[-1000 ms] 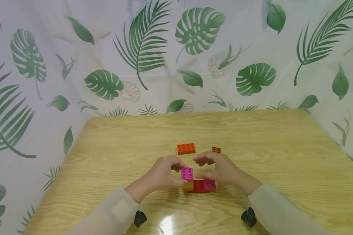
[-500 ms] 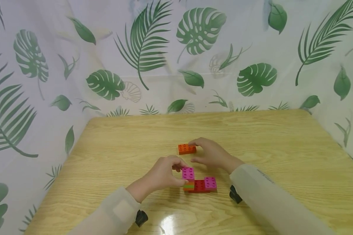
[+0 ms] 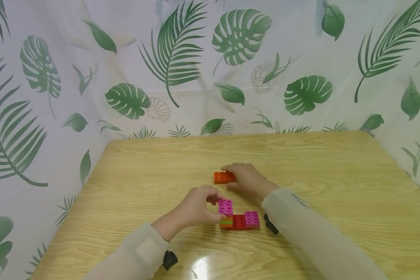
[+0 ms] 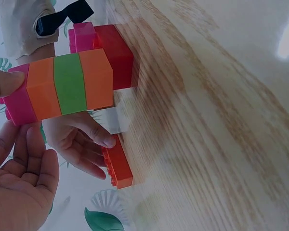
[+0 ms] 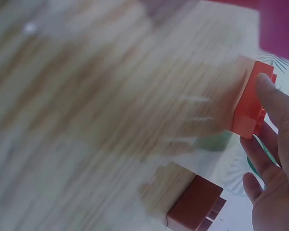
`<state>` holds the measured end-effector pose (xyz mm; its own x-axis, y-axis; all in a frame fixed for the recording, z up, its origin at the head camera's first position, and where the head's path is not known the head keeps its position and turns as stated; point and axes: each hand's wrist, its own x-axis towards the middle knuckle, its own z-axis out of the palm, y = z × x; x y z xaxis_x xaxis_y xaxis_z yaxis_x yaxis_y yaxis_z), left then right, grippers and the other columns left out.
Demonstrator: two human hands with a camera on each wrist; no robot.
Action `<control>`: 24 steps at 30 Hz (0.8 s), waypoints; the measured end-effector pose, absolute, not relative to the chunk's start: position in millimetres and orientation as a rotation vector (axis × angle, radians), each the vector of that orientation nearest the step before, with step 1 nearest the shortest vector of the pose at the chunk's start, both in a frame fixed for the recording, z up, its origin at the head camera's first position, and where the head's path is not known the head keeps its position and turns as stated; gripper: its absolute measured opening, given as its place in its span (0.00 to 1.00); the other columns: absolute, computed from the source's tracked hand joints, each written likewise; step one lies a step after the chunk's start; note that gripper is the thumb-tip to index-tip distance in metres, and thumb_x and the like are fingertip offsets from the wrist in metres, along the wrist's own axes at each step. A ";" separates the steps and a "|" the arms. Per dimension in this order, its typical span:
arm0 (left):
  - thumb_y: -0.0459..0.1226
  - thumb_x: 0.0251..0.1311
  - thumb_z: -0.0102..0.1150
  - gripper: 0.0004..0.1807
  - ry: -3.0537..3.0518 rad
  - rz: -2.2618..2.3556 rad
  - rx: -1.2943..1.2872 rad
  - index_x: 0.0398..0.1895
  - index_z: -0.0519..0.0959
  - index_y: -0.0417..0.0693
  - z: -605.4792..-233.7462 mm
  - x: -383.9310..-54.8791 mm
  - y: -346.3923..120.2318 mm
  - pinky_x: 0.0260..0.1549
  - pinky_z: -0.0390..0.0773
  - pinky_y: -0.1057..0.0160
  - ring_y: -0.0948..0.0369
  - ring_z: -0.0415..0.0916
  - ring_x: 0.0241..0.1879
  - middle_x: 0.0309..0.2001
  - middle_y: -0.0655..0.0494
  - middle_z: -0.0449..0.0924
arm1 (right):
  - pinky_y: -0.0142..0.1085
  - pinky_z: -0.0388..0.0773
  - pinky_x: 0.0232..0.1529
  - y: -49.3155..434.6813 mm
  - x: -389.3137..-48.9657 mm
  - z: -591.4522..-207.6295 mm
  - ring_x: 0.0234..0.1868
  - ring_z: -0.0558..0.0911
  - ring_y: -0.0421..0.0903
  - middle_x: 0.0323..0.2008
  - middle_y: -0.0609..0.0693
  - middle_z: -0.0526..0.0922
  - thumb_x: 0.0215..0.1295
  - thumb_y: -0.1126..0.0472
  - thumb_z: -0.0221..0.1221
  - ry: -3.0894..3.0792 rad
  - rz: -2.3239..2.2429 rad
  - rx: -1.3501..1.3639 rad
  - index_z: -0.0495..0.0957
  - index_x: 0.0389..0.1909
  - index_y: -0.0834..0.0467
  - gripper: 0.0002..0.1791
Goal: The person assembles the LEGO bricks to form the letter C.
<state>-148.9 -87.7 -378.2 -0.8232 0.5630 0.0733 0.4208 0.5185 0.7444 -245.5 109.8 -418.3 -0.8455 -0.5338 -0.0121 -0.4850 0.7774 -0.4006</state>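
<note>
My left hand [image 3: 194, 208] holds the pink brick [image 3: 225, 206] on top of a small tower between thumb and fingers. Under the pink brick, the left wrist view shows orange, green [image 4: 70, 84] and orange bricks. A red brick [image 3: 238, 221] lies to the right of the tower, carrying a second pink brick [image 3: 252, 219]; whether the tower stands on the red one I cannot tell. Farther back, my right hand [image 3: 247, 179] grips the right end of an orange-red studded brick [image 3: 221, 177]. The right wrist view has the thumb against that brick [image 5: 253, 98], fingers at its end.
A brown brick [image 5: 195, 204] lies near the right hand, in the right wrist view; the hand mostly covers it in the head view. The wooden table [image 3: 154, 163] ends at a leaf-patterned cloth [image 3: 192, 97] behind and at both sides.
My right hand has left the spot beside the pink-and-red bricks, moved away and left, and taken hold of the orange-red brick. The left hand has stayed on the tower.
</note>
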 end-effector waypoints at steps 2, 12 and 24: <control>0.35 0.45 0.73 0.17 2.582 1.190 0.845 0.41 0.82 0.45 -378.5 -149.2 -87.7 0.42 0.77 0.55 0.61 0.74 0.37 0.37 0.61 0.78 | 0.50 0.66 0.60 107.9 -245.8 -418.0 0.53 0.76 0.52 0.52 0.54 0.79 0.58 0.55 0.67 2.870 -0.559 -0.834 0.74 0.60 0.59 0.29; 0.35 0.45 0.73 0.17 2.580 1.199 0.847 0.41 0.82 0.45 -379.5 -149.8 -88.7 0.42 0.77 0.55 0.61 0.74 0.38 0.38 0.61 0.78 | 0.44 0.74 0.49 107.1 -241.3 -416.4 0.39 0.76 0.48 0.40 0.51 0.77 0.58 0.54 0.67 2.877 -0.537 -0.828 0.78 0.54 0.61 0.24; 0.33 0.45 0.72 0.17 2.563 1.214 0.862 0.41 0.81 0.43 -379.4 -149.2 -88.2 0.42 0.77 0.58 0.56 0.76 0.39 0.37 0.59 0.78 | 0.44 0.76 0.47 133.0 -217.6 -375.0 0.41 0.77 0.47 0.40 0.49 0.80 0.53 0.57 0.70 2.924 -0.906 -1.031 0.80 0.51 0.60 0.23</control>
